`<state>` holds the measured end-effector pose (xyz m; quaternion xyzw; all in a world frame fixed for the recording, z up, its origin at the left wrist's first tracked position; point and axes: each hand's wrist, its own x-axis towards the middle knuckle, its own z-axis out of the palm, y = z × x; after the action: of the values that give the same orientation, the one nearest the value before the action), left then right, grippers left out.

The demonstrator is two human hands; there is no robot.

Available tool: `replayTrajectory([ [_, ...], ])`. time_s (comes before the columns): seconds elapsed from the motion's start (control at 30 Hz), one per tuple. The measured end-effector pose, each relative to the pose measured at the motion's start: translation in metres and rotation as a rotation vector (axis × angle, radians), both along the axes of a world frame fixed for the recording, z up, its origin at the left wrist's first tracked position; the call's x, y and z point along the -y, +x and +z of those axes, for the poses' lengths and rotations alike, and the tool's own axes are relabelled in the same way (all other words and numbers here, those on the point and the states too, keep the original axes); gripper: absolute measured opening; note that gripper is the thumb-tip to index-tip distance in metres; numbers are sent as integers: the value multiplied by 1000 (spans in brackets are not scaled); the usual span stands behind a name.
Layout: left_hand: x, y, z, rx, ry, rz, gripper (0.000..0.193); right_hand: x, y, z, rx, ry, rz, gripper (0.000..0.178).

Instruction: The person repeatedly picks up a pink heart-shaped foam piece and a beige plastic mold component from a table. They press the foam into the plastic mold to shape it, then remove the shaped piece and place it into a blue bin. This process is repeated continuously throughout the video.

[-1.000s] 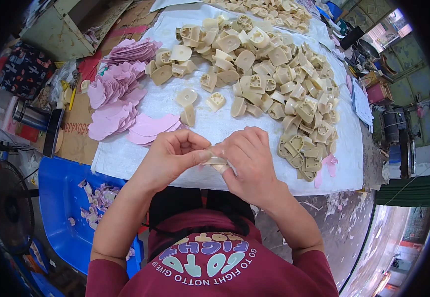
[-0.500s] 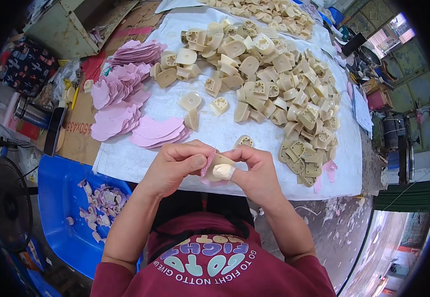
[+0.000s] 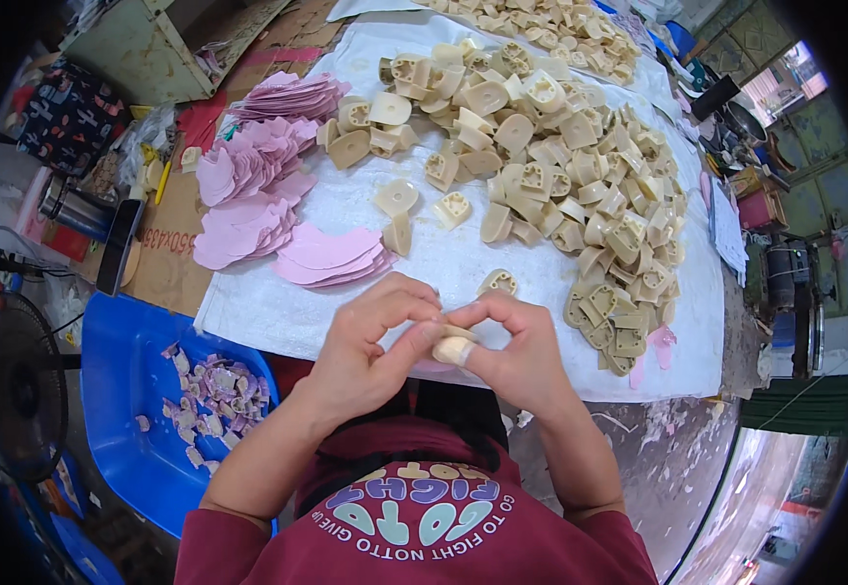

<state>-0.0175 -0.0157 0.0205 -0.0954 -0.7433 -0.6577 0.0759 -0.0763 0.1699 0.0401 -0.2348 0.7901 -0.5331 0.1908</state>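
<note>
In front of me at the table's near edge, my left hand (image 3: 370, 341) and my right hand (image 3: 516, 356) meet over a small beige shoe heel (image 3: 460, 332). Fingers and thumbs of both pinch it, hiding most of its shape. A strip of pink sheet (image 3: 432, 367) shows just below it. A pale cover (image 3: 453, 350) wraps my right thumb. Just beyond my fingers a loose heel (image 3: 498, 282) lies hollow side up. Further off rest two more heels, one flat and round-edged (image 3: 396, 198), one hollow side up (image 3: 452, 210).
A large pile of heels (image 3: 580, 185) covers the white sheet (image 3: 277, 317) on the right. Stacks of cut pink pieces (image 3: 331, 258) lie at left. Below them, a blue tub (image 3: 117, 390) holds pink and beige scraps (image 3: 214, 395). A black fan (image 3: 19, 375) stands far left.
The heel has turned between my fingers, and its pink side no longer shows. My left thumb has moved in toward my right hand. The whole view has shifted slightly.
</note>
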Motion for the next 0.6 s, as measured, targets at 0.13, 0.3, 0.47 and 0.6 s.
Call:
replayTrajectory([
  [0.13, -4, 14, -2, 82, 396, -36, 12, -2, -1, 10, -570, 140, 221, 45],
  [0.3, 1, 15, -8, -162, 283, 57, 19, -14, 16, -15, -6, -335, -187, 75],
  [0.47, -6, 14, 1, -339, -20, -5, 24, -16, 27, -25, 652, -789, -197, 37],
  [0.6, -6, 13, 6, -430, -106, 37, 28, -19, 26, -16, 724, -858, -169, 23],
])
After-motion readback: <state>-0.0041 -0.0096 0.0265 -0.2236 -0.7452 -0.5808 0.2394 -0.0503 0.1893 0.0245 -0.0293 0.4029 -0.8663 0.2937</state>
